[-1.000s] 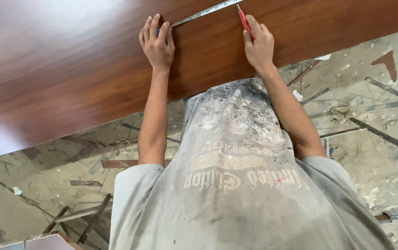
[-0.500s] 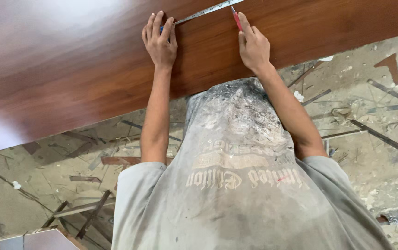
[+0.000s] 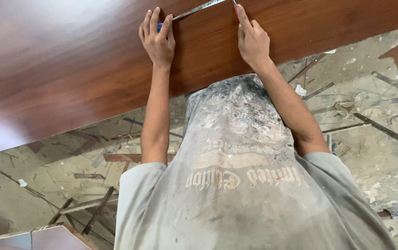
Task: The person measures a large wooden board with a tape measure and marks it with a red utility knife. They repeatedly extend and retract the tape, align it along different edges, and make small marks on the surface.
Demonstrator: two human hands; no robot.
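Ruler [image 3: 194, 9] is pinned flat on board [image 3: 115, 78] by L hand [image 3: 157, 39], fingers spread, at top edge. Red pencil [image 3: 234, 5] is pinched in R hand [image 3: 253, 39]. Ruler judged thin, stiff, prone to slip on glossy laminate; best pressed near marking end.

Both bare arms extend forward, elbows nearly straight. The left hand [image 3: 157, 41] lies palm down with fingers together and pointing away. The right hand [image 3: 253, 40] lies likewise, its index finger stretched ahead, remaining fingers slightly curled.
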